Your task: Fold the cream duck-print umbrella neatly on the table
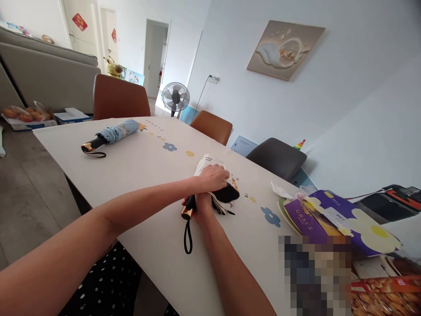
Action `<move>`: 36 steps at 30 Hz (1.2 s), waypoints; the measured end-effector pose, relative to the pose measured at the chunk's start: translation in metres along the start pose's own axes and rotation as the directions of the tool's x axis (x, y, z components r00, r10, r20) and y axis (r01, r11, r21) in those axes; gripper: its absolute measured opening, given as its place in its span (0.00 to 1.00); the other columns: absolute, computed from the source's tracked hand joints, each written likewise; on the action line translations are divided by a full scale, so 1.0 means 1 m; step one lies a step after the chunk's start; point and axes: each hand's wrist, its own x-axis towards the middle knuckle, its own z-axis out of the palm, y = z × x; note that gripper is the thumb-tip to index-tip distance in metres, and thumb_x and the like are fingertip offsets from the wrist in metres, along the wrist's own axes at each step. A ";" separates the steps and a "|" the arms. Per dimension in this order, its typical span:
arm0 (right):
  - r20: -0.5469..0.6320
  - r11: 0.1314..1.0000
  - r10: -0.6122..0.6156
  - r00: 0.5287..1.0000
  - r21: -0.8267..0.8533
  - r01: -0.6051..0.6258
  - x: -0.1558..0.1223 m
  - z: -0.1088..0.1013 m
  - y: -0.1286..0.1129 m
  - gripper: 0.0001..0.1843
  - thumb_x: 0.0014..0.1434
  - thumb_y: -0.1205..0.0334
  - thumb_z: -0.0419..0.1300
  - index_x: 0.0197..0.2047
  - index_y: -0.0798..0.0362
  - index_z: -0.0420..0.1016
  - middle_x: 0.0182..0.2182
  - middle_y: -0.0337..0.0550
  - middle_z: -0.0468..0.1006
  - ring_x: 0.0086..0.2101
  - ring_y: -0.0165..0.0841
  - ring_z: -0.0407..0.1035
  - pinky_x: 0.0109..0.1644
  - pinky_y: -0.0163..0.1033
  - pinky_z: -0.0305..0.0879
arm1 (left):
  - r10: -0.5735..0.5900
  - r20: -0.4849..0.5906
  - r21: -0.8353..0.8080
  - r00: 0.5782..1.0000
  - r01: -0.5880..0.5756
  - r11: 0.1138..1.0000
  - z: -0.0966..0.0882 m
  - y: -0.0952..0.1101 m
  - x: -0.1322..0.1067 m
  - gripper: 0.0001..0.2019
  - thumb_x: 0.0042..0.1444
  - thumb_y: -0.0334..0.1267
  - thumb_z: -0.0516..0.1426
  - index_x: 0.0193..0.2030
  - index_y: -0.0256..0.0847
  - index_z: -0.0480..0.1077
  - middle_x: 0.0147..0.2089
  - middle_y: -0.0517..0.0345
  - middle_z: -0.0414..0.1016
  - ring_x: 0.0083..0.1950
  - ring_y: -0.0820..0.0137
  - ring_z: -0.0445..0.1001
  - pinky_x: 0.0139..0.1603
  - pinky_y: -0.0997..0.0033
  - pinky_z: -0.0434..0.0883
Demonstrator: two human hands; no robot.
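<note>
A folded white and black umbrella (pixel 206 163) lies on the white table (pixel 148 166) in front of me. My left hand (pixel 213 176) is wrapped over its canopy from above. My right hand (pixel 201 205) lies under the left and grips the umbrella near its gold-capped black handle (pixel 188 212), fingers mostly hidden. A black wrist strap (pixel 187 237) hangs from the handle onto the table. A second folded umbrella (pixel 112 135), light blue with a black and gold handle, lies at the far left of the table, away from both hands.
A purple flowered box (pixel 332 219) and snack packets (pixel 378 294) crowd the table's right end. Brown chairs (pixel 120 97) and a dark chair (pixel 278 158) stand along the far side. A fan (pixel 176 97) stands behind, a grey sofa (pixel 46 72) at left.
</note>
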 end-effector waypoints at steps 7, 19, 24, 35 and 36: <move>0.020 0.990 0.140 0.990 0.007 -0.140 0.001 0.000 0.000 0.08 0.48 0.61 0.56 0.24 0.57 0.63 0.12 0.39 0.66 0.12 0.31 0.64 0.13 0.33 0.61 | -0.249 -0.058 -0.404 0.967 0.206 0.891 -0.006 -0.019 -0.003 0.08 0.49 0.41 0.54 0.30 0.46 0.74 0.32 0.60 0.72 0.37 0.67 0.69 0.37 0.73 0.63; 0.015 0.971 0.173 0.985 0.168 -0.173 0.000 0.002 -0.005 0.12 0.44 0.62 0.65 0.26 0.57 0.65 0.17 0.35 0.67 0.13 0.24 0.59 0.13 0.32 0.62 | -0.785 -0.153 -0.758 0.600 0.439 0.483 -0.034 -0.090 -0.054 0.05 0.46 0.34 0.53 0.29 0.41 0.57 0.25 0.61 0.62 0.23 0.74 0.64 0.24 0.72 0.66; 0.012 0.957 0.132 0.991 0.260 -0.130 0.002 -0.002 -0.010 0.18 0.43 0.54 0.67 0.31 0.55 0.66 0.17 0.33 0.66 0.13 0.23 0.59 0.11 0.28 0.58 | -0.817 -0.063 -0.780 0.573 0.482 0.399 -0.026 -0.108 -0.070 0.04 0.46 0.33 0.51 0.30 0.40 0.58 0.28 0.57 0.66 0.24 0.74 0.67 0.27 0.71 0.69; -0.001 0.976 0.050 0.999 0.214 -0.048 0.008 -0.012 -0.003 0.10 0.46 0.60 0.62 0.25 0.55 0.64 0.15 0.34 0.65 0.13 0.24 0.58 0.12 0.30 0.58 | -0.520 -0.444 -0.261 0.730 0.450 0.854 -0.024 -0.088 -0.071 0.16 0.47 0.27 0.51 0.44 0.43 0.63 0.48 0.50 0.68 0.54 0.61 0.63 0.54 0.63 0.60; -0.004 0.978 0.043 0.999 0.206 -0.041 0.008 -0.012 -0.002 0.10 0.46 0.60 0.61 0.25 0.55 0.64 0.14 0.34 0.65 0.13 0.24 0.58 0.12 0.30 0.58 | -0.465 -0.440 -0.277 0.768 0.376 0.884 -0.021 -0.079 -0.069 0.15 0.49 0.28 0.50 0.45 0.43 0.64 0.48 0.50 0.68 0.53 0.63 0.63 0.54 0.65 0.60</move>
